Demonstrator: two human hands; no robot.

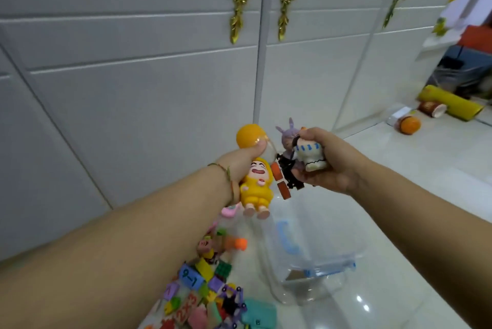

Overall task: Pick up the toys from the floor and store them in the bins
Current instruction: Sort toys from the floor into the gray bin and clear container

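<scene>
My left hand (243, 162) is shut on an orange capsule ball (250, 135) and a yellow-suited figurine (257, 190) that hangs below the fist. My right hand (328, 162) grips a white striped figurine (311, 154), with a purple rabbit-eared figurine (288, 134) and a black toy with red brick pieces (285, 179) bunched against it. Both hands are held above a clear plastic bin (332, 286) with a blue handle on the floor. A second bin of mixed toys (205, 283) sits under my left forearm, holding number blocks, bricks and a teal piece.
White cabinet doors (149, 67) with gold handles stand directly ahead. Glossy white tile floor (415, 211) spreads to the right. An orange ball toy (410, 124), a brown cup and a yellow tube (450, 101) lie far right near clutter.
</scene>
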